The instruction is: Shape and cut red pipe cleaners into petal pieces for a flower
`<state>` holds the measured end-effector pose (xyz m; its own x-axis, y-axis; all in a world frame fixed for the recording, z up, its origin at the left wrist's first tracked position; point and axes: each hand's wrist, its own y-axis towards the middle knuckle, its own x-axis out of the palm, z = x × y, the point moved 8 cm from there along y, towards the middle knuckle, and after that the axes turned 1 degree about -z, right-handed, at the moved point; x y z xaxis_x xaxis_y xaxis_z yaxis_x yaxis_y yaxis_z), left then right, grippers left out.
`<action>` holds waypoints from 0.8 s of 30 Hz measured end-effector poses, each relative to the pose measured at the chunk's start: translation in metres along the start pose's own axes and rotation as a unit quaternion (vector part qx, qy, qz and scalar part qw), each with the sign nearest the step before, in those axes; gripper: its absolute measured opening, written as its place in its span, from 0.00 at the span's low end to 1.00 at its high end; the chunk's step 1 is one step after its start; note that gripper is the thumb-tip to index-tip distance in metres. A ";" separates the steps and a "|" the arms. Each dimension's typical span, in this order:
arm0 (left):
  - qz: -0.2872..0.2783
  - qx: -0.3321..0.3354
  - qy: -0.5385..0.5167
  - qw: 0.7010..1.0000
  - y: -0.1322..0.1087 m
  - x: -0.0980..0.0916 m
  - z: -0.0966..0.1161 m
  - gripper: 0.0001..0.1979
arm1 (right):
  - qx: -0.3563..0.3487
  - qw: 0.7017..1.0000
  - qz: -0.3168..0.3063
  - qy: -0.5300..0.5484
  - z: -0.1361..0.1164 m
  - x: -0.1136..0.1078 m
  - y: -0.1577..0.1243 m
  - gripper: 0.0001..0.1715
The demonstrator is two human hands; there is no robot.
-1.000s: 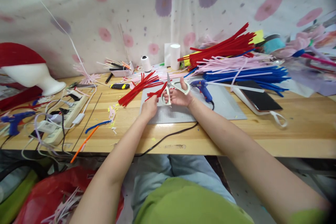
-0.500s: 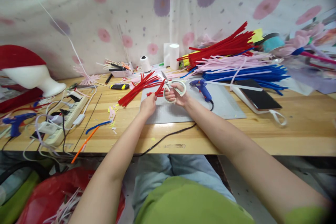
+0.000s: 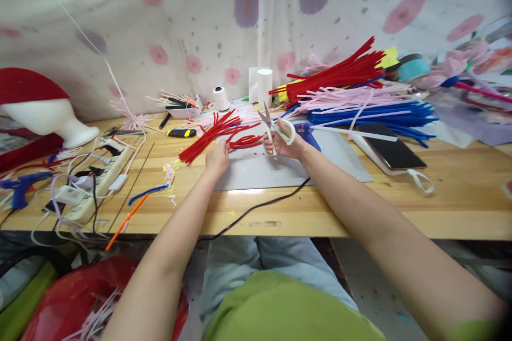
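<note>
The left arm (image 3: 170,245) and right arm (image 3: 364,213) both reach forward and slant inward, bare along the forearms. The left hand (image 3: 217,159) is curled into a pinch, knuckles toward the head. The right hand (image 3: 289,150) is turned partly palm up (its thumb raised, the other fingers bent below). The 2 hands are apart, nearer together than the elbows.

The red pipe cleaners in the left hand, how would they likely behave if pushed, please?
The red pipe cleaners would probably bend, since several curve beyond the left hand. Being thin, they are likely light.
</note>
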<state>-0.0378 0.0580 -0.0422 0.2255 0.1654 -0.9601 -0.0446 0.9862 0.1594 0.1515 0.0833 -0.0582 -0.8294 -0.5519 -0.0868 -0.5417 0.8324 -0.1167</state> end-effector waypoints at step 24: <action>0.034 -0.098 0.134 0.986 0.050 -0.011 -0.071 0.15 | -0.077 0.836 0.301 -0.452 0.009 -0.024 -0.022 0.11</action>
<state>-0.1117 0.1055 -0.0399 -0.0493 0.1966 -0.9793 -0.2434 0.9485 0.2026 0.1848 0.0781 -0.0628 -0.5533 0.2151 -0.8047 -0.1332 0.9308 0.3403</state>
